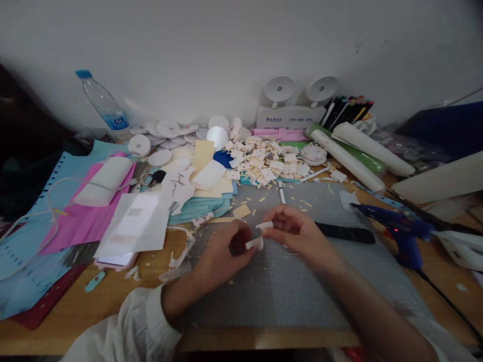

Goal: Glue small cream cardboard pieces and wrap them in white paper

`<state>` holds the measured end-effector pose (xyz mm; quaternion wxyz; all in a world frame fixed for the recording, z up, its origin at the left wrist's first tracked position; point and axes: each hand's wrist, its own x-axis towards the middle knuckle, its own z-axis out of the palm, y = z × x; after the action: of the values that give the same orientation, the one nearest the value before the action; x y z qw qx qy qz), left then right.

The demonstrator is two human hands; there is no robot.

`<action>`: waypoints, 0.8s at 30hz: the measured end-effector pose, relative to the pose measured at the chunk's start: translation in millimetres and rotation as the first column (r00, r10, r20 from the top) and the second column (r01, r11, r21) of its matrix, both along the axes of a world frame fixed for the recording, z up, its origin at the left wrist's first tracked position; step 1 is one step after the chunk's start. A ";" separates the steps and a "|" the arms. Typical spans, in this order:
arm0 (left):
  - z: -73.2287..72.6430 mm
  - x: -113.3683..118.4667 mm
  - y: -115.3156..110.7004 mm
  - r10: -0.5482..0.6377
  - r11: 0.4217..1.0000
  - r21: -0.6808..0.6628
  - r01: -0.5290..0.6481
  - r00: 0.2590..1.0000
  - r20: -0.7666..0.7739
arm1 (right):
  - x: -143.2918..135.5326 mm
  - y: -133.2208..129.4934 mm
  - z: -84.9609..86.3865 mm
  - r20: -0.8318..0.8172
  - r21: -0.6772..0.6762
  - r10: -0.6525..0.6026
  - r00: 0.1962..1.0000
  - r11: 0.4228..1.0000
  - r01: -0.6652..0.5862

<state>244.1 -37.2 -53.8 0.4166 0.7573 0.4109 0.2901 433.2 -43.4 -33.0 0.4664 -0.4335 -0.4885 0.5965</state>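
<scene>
My left hand [226,246] is closed, with a small white strip [255,243] pinched between its thumb and fingers. My right hand [298,232] grips another small white piece [264,225] at its fingertips. The two pieces are close together over the grey cutting mat [279,296]; whether they are joined I cannot tell. Just beyond my hands lie a white-capped pen [282,192] and a small tan card [242,211]. A large pile of small cream cards [260,158] with punched marks sits behind them.
On the right rests a blue hot glue gun [396,229] with its red light lit. Near it are a black strip [345,233] and white rolls [349,158]. To the left are coloured paper sheets [94,201], a phone [115,259] and a water bottle [101,103].
</scene>
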 end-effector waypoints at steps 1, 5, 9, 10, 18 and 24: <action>0.9 -1.6 0.1 -0.028 1.000 -0.002 0.028 1.000 0.003 | 0.0 -0.5 0.1 -0.008 -0.002 0.018 1.000 1.000 -0.018; 9.3 -8.2 3.4 -0.082 0.981 0.180 0.072 0.995 0.048 | 0.0 -3.0 0.9 0.011 -0.038 0.089 0.996 0.995 -0.089; 20.0 -11.8 6.7 -0.097 0.966 0.251 0.061 0.986 0.136 | -1.3 -5.5 0.9 0.049 -0.065 0.114 0.992 0.992 -0.111; 21.5 -12.0 7.0 -0.101 0.963 0.263 0.062 0.985 0.137 | -1.8 -6.0 0.7 0.055 -0.066 0.121 0.991 0.991 -0.117; 18.9 -12.1 5.0 -0.101 0.948 0.312 0.064 0.989 0.104 | -5.5 -7.1 3.0 0.087 -0.088 0.142 0.986 0.987 -0.134; 15.8 -16.4 6.4 -0.138 0.912 0.391 0.123 0.990 0.010 | -2.0 -9.5 6.1 0.058 -0.139 0.193 0.980 0.973 -0.183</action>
<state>227.7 -30.8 -38.0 0.2838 0.8451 0.2858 0.3514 431.2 -52.9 -27.0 0.3604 -0.4362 -0.5027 0.6535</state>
